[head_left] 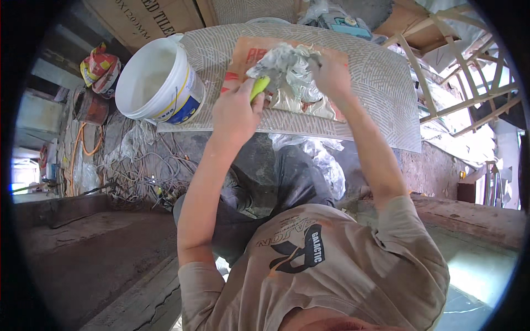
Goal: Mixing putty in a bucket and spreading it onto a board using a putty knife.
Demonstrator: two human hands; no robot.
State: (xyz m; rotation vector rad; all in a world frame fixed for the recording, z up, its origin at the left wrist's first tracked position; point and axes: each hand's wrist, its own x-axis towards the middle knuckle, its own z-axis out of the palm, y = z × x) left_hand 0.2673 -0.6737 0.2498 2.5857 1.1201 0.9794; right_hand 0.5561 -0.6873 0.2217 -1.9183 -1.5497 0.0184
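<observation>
So the paste (297, 77) is a pale, creamy smear with a greyer lump at its far-left end, sitting on a flat piece of cardboard (245, 51) over the ridged slab (386, 96), right of the white bucket (186, 71). Looks soft and sticky to me, thick enough to hold its ridges, so I'd bet it drags on a blade rather than running off. Probably a bit heavy when piled up, and slippery if it gets on your fingers. I wouldn't grab it bare-handed; lift or push it with a blade.

Left hand (236, 113) is wrapped around a yellow-green handle (258, 88) at the near-left edge of the smear. That's the spot to hold: stiff, looks light, and clean enough for a decent grip. Its working end is hard to make out against the goo. Right hand (334, 80) is over the right side of the paste, fingers curled and blurry, with something dark by the fingertips. Can't tell if it's actually gripping that.

The cardboard seems light and bendy, so it could skid under hard pressure; if you need to steady it, go for a bare edge.
</observation>
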